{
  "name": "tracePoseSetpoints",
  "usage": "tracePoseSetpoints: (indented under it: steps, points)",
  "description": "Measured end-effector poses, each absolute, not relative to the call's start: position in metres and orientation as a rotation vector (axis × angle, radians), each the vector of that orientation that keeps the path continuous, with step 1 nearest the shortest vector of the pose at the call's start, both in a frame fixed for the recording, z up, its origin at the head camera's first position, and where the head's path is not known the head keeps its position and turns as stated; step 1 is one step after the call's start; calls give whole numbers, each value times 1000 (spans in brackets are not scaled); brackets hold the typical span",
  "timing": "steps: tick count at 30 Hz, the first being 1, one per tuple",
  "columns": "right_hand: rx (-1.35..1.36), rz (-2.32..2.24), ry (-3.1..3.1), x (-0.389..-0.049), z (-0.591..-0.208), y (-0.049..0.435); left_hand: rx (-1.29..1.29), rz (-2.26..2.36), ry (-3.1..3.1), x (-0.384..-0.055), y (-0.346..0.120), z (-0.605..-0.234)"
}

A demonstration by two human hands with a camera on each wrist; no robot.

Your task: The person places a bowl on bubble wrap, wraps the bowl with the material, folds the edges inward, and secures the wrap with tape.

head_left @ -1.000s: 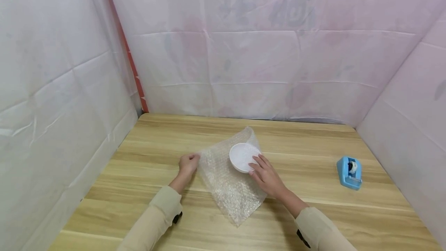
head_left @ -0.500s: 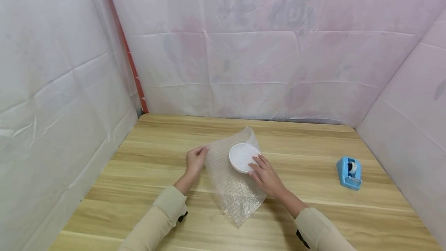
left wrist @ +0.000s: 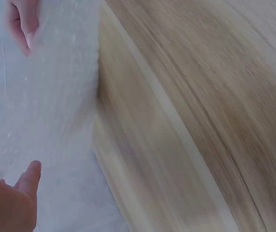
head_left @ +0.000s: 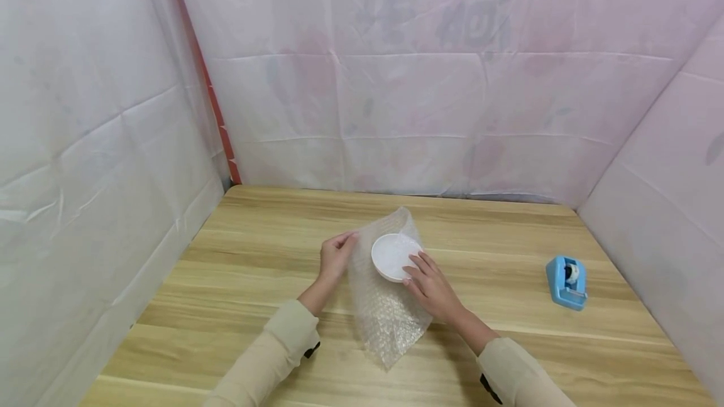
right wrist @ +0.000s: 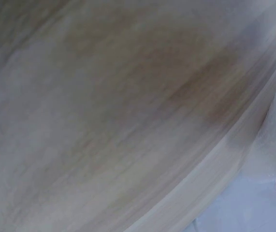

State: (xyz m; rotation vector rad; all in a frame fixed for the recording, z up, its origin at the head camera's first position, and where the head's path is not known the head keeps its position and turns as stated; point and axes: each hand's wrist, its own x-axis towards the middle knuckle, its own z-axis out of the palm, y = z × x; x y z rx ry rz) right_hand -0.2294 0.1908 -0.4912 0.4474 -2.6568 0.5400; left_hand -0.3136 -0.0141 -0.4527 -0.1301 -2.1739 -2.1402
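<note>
The step in hand appears to be wrapping: the left side of a bubble wrap sheet point(head_left: 390, 319) is being brought over toward a white bowl point(head_left: 388, 255). The bowl sits on the sheet near the middle of the worktop point(head_left: 481, 225), its hollow facing up, with the lower corner of the sheet pointing toward the person.

The left hand point(head_left: 335, 259) pinches the sheet's left edge between thumb and fingers, and that side is raised off the worktop, standing like a small curtain in the left wrist view. The right hand point(head_left: 431, 286) rests on the bowl's right side with its fingers spread and only lightly bent, pressing rather than clenched. A flap of the sheet seems to lie under those fingers, across the bowl's right part, though the clear film makes its edge hard to trace, and the right wrist view catches little more than a fingertip.

The next move, I judge, calls for laying the left side across the bowl while the right hand keeps the other flap down. A blue tape dispenser point(head_left: 567, 282) stands well apart at the right, untouched; fastening would call for it later.
</note>
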Motion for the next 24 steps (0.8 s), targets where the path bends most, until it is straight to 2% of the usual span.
tracePoseSetpoints:
  steps: [10, 17, 20, 24]
  points:
    - [457, 541, -2647, -230, -493, 191, -371, -2334, -2169, -306, 14, -453]
    - [463, 543, -2635, -229, -493, 191, -649, -2409, -2186, -305, 9, -464]
    - [463, 543, -2635, -229, -492, 191, -848, -2202, -2239, -309, 3, -473]
    - [472, 526, -2637, -229, -492, 191, -1195, -1514, -2317, -314, -5, -483]
